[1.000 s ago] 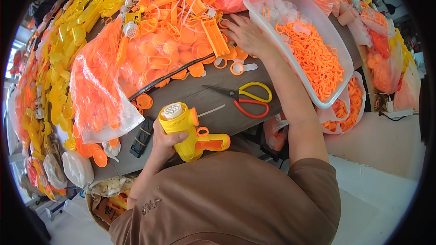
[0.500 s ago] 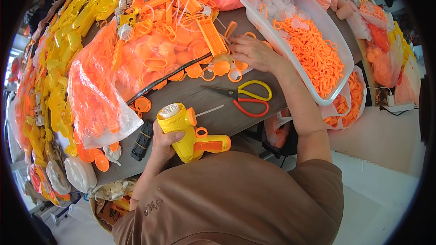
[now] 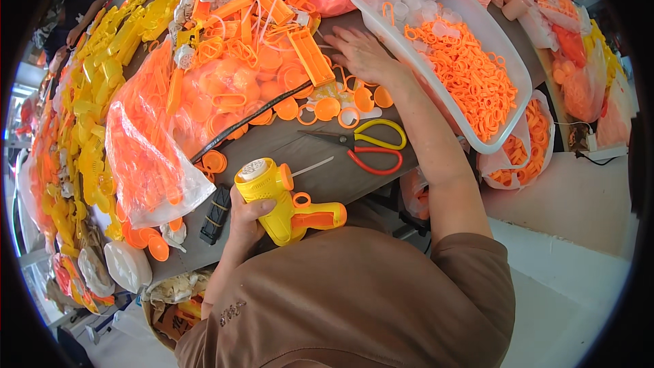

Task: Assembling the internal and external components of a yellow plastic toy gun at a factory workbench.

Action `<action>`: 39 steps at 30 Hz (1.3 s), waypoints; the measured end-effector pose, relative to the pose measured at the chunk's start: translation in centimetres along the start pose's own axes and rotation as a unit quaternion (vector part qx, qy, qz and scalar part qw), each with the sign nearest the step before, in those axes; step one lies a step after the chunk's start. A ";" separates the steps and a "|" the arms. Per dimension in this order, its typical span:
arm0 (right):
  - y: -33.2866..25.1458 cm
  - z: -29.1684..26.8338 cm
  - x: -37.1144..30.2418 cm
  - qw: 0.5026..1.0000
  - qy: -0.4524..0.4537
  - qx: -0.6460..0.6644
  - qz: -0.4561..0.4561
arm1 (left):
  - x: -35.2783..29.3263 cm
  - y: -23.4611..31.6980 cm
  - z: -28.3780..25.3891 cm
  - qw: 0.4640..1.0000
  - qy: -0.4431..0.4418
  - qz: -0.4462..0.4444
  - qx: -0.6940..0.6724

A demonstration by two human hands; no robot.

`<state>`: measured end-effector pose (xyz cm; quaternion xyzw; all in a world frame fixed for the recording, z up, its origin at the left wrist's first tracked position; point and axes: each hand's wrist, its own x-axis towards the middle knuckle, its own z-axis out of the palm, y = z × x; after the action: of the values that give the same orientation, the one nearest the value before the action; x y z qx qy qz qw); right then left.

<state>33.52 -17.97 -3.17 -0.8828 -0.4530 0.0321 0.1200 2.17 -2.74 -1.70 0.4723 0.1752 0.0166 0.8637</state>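
Observation:
My left hand [image 3: 246, 215] is wrapped around a yellow toy gun [image 3: 274, 217] with a white round grille at its upper end. The gun has an orange cap on its side, a small orange ring and an orange strip in its handle. My right hand [image 3: 361, 54] reaches far forward, fingers stretched out low over the table, with no held piece showing. Beside its fingers lies an orange rectangular cover [image 3: 310, 56]; orange rings and discs [image 3: 363, 99] lie close below the hand. Scissors [image 3: 368, 144] with one yellow and one red handle rest between my hands.
A translucent white tub [image 3: 507, 133] with small orange parts stands right of my forearm. At left are a clear bag of orange parts [image 3: 146, 157], a heap of yellow shells [image 3: 88, 123] and a black block [image 3: 216, 215]. A black strip [image 3: 262, 110] crosses the orange discs.
My right hand has moved farther forward and its fingers have spread; the orange loop seen at its fingertips is no longer there. My left hand keeps the toy gun in place.

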 end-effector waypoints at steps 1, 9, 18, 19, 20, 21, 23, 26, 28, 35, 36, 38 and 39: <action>0.0 -0.1 -0.4 1.000 -0.001 0.000 0.000 | 0.0 0.0 0.0 1.000 -0.003 0.001 -0.004; -1.6 -1.7 -6.4 0.972 -0.095 0.146 -0.155 | 0.6 -0.7 -0.4 1.000 -0.015 0.007 -0.007; -1.5 0.1 -7.9 0.997 0.048 0.052 0.028 | 0.5 -2.0 -1.8 0.999 0.004 0.025 -0.042; -1.8 0.2 -8.2 0.995 0.049 0.090 0.000 | 0.7 -2.0 -1.9 0.999 -0.005 0.019 -0.039; -2.2 0.2 -8.6 0.990 0.049 0.130 -0.031 | 0.8 -2.0 -1.9 0.999 -0.005 0.012 -0.036; -2.3 0.0 -8.9 0.988 0.022 0.148 -0.031 | 0.9 -2.0 -1.9 0.999 -0.005 0.005 -0.031; -3.6 -1.7 -10.1 0.992 0.047 0.111 -0.041 | 0.9 -2.0 -2.1 0.999 -0.007 0.000 -0.032; -5.8 -4.1 -13.6 0.972 0.171 0.138 -0.088 | 1.0 -2.0 -2.8 0.999 0.011 0.004 -0.036; -5.4 -6.8 -17.1 0.916 0.333 0.189 -0.121 | 1.1 -1.8 -3.3 0.999 0.031 0.011 -0.039; 13.1 -8.2 -30.4 0.670 0.642 0.140 0.346 | 1.3 -0.5 -2.9 0.998 0.043 -0.021 -0.046; 18.1 -6.4 -33.9 0.690 0.572 0.062 0.439 | 1.6 -0.7 -2.6 0.998 0.041 -0.023 -0.046; 25.5 -3.3 -39.2 0.722 0.445 0.025 0.530 | 2.2 -1.1 -2.4 0.998 0.040 -0.043 -0.035; 27.0 -2.2 -40.3 0.724 0.443 0.027 0.528 | 2.2 -1.1 -2.2 0.998 0.044 -0.042 -0.036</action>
<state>31.61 -66.07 -9.68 -0.8895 0.1919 -0.2917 0.2946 3.35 -1.11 -4.29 0.4321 0.2318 0.0076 0.8715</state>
